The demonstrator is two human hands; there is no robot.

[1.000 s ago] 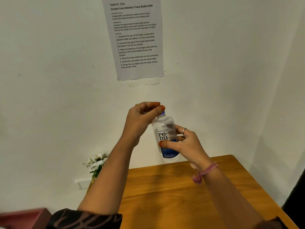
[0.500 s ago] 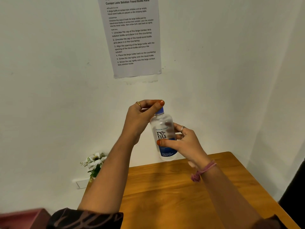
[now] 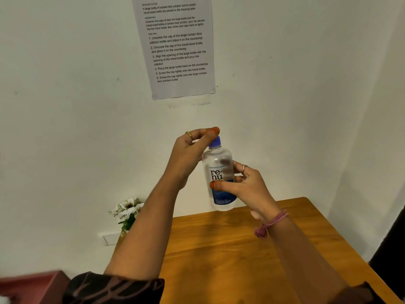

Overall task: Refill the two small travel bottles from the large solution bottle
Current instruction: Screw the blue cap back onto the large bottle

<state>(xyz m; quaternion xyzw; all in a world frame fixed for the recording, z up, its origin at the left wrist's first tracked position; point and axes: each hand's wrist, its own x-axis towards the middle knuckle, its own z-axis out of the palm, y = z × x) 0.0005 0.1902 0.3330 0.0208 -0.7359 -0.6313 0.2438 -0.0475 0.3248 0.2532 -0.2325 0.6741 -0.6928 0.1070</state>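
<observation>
- The right hand wraps the body of the large solution bottle, holding it upright in the air above the wooden table.
- The left hand pinches its blue cap between thumb and fingers.
- The label reads "BAUSCH + LOMB" and "re-nu".
- A wall sheet lists steps, starting "Unscrew the cap of the large contact lens solution bottle".

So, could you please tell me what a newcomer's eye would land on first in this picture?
Probably the clear plastic solution bottle with the blue label, held up mid-frame above the orange-brown wooden table: the right hand grips its body while the left hand pinches its blue cap. Next, the printed white instruction sheet on the wall above, and the white artificial flowers beside the table's left edge.
</observation>
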